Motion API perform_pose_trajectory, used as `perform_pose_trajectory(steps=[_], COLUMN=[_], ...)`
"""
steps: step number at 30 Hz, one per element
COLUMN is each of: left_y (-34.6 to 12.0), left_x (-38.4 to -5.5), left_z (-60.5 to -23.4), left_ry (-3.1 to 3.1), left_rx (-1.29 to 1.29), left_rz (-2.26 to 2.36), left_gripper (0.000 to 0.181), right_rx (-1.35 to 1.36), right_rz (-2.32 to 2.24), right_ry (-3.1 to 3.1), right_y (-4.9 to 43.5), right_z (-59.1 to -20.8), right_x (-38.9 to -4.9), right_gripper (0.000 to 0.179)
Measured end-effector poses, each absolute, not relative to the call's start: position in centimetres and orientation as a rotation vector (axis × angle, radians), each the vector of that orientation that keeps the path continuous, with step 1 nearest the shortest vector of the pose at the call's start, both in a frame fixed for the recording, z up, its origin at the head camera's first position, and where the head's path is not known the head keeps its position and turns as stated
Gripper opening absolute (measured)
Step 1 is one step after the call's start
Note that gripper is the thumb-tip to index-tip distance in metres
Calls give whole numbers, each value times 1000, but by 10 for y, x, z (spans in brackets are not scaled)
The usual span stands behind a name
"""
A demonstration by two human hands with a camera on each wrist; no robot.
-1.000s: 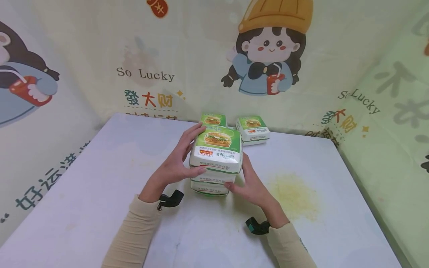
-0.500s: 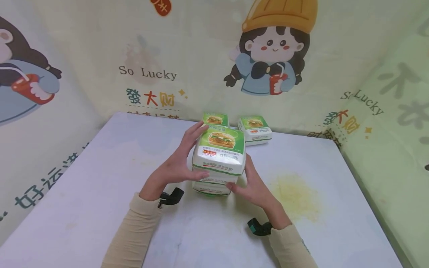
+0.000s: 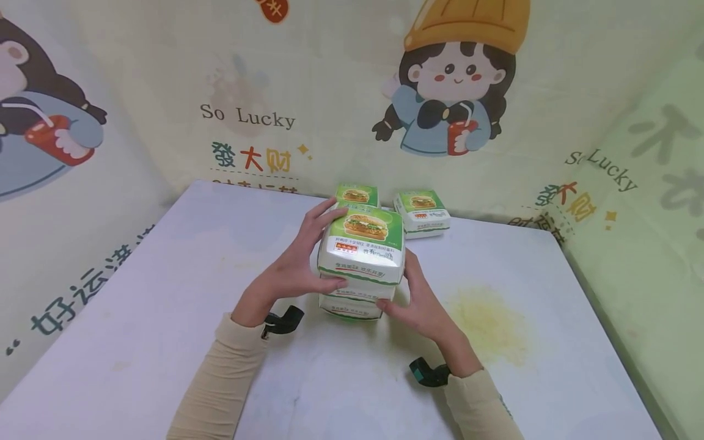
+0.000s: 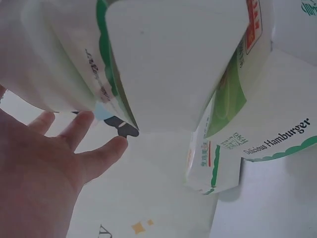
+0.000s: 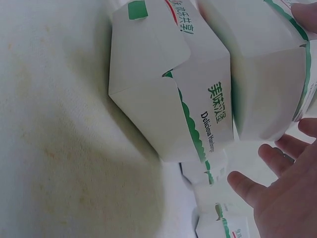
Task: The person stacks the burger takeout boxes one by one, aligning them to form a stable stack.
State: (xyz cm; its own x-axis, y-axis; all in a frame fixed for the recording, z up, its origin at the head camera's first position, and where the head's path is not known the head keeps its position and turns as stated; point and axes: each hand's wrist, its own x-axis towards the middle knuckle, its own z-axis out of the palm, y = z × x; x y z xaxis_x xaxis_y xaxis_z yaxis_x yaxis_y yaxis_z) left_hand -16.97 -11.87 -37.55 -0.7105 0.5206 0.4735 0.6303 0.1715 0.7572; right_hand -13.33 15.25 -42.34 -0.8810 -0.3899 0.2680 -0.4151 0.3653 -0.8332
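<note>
A stack of green-and-white cardboard burger boxes stands on the table in the head view. Its top burger box [image 3: 362,244] has a hamburger picture on the lid. My left hand [image 3: 291,266] holds that box's left side, fingers toward the top edge and thumb across the lower front. On the other side, my right hand [image 3: 420,302] grips lower, its thumb at the front of the middle burger box [image 3: 357,291]. In the right wrist view the bottom burger box [image 5: 143,64] rests on the table below the one beside my right hand. The stack hides most of the right fingers.
Behind the stack are two more burger boxes, one partly hidden back left [image 3: 356,194] and a second box [image 3: 422,214] at back right. The white table [image 3: 181,318] meets a printed cloth backdrop [image 3: 319,91] on three sides. A yellowish stain [image 3: 489,324] marks the table at right.
The whole head view has shifted slightly, so everything appears a little further right. Both hands keep their hold on the stack, with almost no movement against it.
</note>
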Motion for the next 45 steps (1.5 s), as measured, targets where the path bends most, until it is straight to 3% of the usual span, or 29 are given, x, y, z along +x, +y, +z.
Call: perform_pose_trajectory(steps=[24,33,45], left_y=[-120,-118,-123], left_x=[-166,-167,-169], left_z=[-373,-375,-378], left_ry=[-2285,-2262,-2248], left_rx=[-1162,-1136,-1100], left_rz=[-1591,-1592,-1672], left_gripper=[111,81,77], right_rx=[778,759,767], right_rz=[1570,1599,1590], right_ry=[-2564,-2569,-2575], right_y=[153,153,152], right_z=[-426,-426,-426], right_x=[-134,-134,-133], right_gripper=[97,96,95])
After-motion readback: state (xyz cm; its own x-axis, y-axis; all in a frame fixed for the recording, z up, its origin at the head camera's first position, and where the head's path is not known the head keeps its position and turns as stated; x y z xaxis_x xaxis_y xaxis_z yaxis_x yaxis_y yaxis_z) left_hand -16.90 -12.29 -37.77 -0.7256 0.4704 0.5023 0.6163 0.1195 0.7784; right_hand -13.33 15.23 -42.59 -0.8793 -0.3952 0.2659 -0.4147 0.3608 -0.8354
